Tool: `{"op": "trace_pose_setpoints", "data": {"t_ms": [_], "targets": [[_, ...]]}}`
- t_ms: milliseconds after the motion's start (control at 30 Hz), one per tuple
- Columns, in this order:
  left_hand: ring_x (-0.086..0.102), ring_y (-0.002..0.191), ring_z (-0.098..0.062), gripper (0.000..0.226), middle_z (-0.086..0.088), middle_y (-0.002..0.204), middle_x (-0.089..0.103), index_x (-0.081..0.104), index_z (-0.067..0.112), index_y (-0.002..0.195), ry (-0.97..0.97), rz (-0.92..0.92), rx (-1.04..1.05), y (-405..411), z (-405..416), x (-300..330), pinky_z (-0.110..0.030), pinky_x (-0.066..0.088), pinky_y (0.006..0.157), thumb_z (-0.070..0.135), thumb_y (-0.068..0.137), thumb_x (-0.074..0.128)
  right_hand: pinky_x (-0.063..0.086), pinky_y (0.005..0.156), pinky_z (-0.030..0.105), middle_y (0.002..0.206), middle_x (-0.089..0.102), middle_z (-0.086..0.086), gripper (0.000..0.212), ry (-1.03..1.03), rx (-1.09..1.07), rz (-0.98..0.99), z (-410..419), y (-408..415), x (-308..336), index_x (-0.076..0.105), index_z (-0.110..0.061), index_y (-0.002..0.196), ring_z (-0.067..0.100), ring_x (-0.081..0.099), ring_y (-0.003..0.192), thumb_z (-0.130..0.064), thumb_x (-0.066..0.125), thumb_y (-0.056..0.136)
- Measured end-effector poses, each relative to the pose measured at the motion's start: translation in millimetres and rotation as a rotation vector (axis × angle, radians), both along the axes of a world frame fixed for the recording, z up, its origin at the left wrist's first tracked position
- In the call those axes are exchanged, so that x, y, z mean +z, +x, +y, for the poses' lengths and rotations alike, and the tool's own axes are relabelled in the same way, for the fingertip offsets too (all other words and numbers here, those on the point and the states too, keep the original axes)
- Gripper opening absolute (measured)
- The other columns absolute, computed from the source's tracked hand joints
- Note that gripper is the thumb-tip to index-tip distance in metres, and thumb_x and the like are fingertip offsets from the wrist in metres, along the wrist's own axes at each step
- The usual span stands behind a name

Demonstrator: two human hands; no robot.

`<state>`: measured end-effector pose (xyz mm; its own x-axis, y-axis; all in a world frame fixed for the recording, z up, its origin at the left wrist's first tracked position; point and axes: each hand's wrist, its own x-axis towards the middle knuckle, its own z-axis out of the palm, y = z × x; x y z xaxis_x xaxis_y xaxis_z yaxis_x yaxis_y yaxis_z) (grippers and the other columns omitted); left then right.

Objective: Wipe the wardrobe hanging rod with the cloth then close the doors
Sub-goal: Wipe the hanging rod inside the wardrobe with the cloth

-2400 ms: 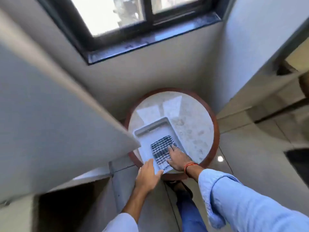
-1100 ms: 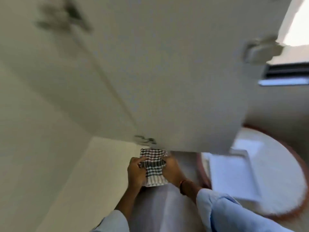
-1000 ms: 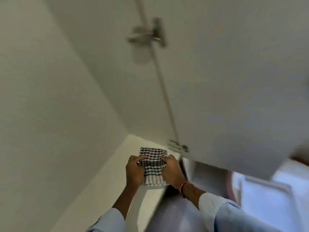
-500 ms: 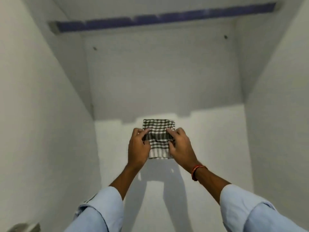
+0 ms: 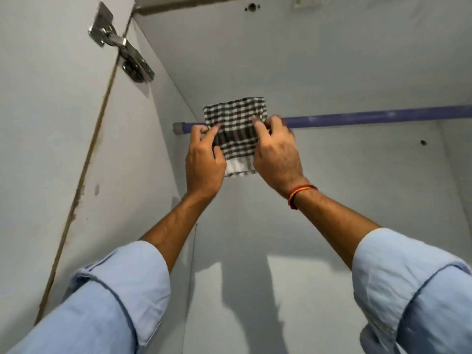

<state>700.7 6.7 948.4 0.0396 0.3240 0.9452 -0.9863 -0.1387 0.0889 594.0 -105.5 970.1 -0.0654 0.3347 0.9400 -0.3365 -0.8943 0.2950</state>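
Observation:
A blue hanging rod [image 5: 370, 118] runs across the upper part of the white wardrobe, its left end fixed in the side wall. A folded black-and-white checked cloth [image 5: 236, 126] is held up in front of the rod near that left end, covering part of it. My left hand [image 5: 204, 159] grips the cloth's left edge and my right hand [image 5: 277, 154] grips its right edge. Whether the cloth touches the rod I cannot tell.
The open left wardrobe door [image 5: 51, 149] stands close at my left, with a metal hinge [image 5: 122, 51] near its top. The white side wall [image 5: 163, 139], back panel [image 5: 332, 187] and ceiling panel [image 5: 306, 54] enclose the space around my arms.
Both hands have lifted the cloth from lower inside the wardrobe up to the rod's left end. The view has tilted upward, and the left door with its hinge has come into sight.

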Motion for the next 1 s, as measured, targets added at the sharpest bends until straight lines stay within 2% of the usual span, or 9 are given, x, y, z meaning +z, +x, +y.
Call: {"op": "trace_pose_setpoints", "data": {"t_ms": [100, 167, 233, 333, 467, 567, 700, 800, 1000], "targets": [[0.054, 0.099, -0.01, 0.049, -0.004, 0.127, 0.05, 0.057, 0.01, 0.138, 0.097, 0.023, -0.008, -5, 7, 23, -0.02, 0.052, 0.095, -0.003, 0.09, 0.054, 0.044, 0.101, 0.058, 0.14, 0.048, 0.025, 0.046, 0.118, -0.316, -0.06, 15, 8, 18, 0.058, -0.002, 0.13, 0.042, 0.043, 0.125, -0.013, 0.063, 0.086], [0.052, 0.097, -0.008, 0.049, -0.003, 0.128, 0.051, 0.058, 0.009, 0.136, 0.126, 0.061, 0.0, -4, 9, 33, -0.015, 0.048, 0.092, -0.003, 0.089, 0.059, 0.027, 0.116, 0.065, 0.155, 0.032, 0.026, 0.041, 0.131, -0.49, -0.007, 25, 19, 22, 0.063, -0.002, 0.124, 0.044, 0.029, 0.143, -0.011, 0.068, 0.085], [0.056, 0.094, -0.013, 0.042, -0.006, 0.125, 0.054, 0.064, 0.006, 0.127, 0.137, 0.046, 0.052, -2, 11, 38, -0.015, 0.043, 0.088, -0.002, 0.086, 0.061, 0.016, 0.123, 0.062, 0.155, 0.033, 0.025, 0.042, 0.054, -0.483, 0.05, 35, 33, 26, 0.062, -0.006, 0.129, 0.042, 0.025, 0.148, -0.019, 0.066, 0.089], [0.064, 0.096, -0.028, 0.041, -0.014, 0.121, 0.056, 0.068, 0.007, 0.12, 0.156, 0.028, 0.094, 7, 15, 40, -0.015, 0.041, 0.08, -0.006, 0.082, 0.058, 0.022, 0.124, 0.046, 0.142, 0.049, 0.014, 0.055, -0.062, -0.285, 0.173, 44, 52, 32, 0.043, -0.004, 0.144, 0.032, 0.042, 0.135, -0.026, 0.055, 0.096], [0.056, 0.114, -0.032, 0.049, -0.018, 0.132, 0.048, 0.054, 0.011, 0.138, 0.129, 0.022, 0.179, 23, 24, 39, -0.029, 0.047, 0.097, 0.001, 0.09, 0.048, 0.026, 0.12, 0.037, 0.146, 0.049, 0.007, 0.051, -0.078, -0.245, 0.142, 32, 63, 39, 0.035, -0.01, 0.151, 0.026, 0.045, 0.133, -0.03, 0.037, 0.104], [0.043, 0.132, -0.036, 0.051, -0.02, 0.143, 0.044, 0.041, 0.01, 0.148, 0.16, -0.037, 0.333, 36, 24, 40, -0.043, 0.039, 0.114, 0.012, 0.097, 0.042, 0.028, 0.118, 0.038, 0.143, 0.051, 0.007, 0.048, -0.114, -0.269, 0.105, 19, 65, 40, 0.037, -0.013, 0.149, 0.027, 0.047, 0.131, -0.027, 0.037, 0.104], [0.031, 0.146, -0.036, 0.058, -0.019, 0.156, 0.035, 0.029, 0.005, 0.153, 0.291, -0.083, 0.474, 48, 8, 35, -0.047, 0.021, 0.124, 0.024, 0.1, 0.044, 0.031, 0.116, 0.041, 0.136, 0.057, 0.008, 0.045, -0.095, -0.27, -0.012, -25, 38, 43, 0.046, -0.015, 0.144, 0.032, 0.052, 0.126, -0.028, 0.036, 0.102], [0.017, 0.154, -0.033, 0.064, -0.016, 0.164, 0.024, 0.02, 0.005, 0.156, 0.261, -0.079, 0.483, 50, 2, 31, -0.045, 0.009, 0.127, 0.033, 0.103, 0.041, 0.034, 0.116, 0.046, 0.134, 0.06, 0.012, 0.048, -0.045, -0.305, -0.098, -75, -8, 43, 0.048, -0.012, 0.143, 0.035, 0.054, 0.125, -0.029, 0.031, 0.102], [0.013, 0.155, -0.031, 0.07, -0.014, 0.166, 0.019, 0.014, 0.004, 0.158, 0.286, -0.094, 0.538, 51, 2, 30, -0.047, 0.008, 0.127, 0.033, 0.101, 0.043, 0.029, 0.119, 0.048, 0.13, 0.06, 0.011, 0.041, 0.113, -0.343, -0.25, -97, -22, 42, 0.052, -0.012, 0.137, 0.035, 0.053, 0.124, -0.022, 0.04, 0.1]]}}
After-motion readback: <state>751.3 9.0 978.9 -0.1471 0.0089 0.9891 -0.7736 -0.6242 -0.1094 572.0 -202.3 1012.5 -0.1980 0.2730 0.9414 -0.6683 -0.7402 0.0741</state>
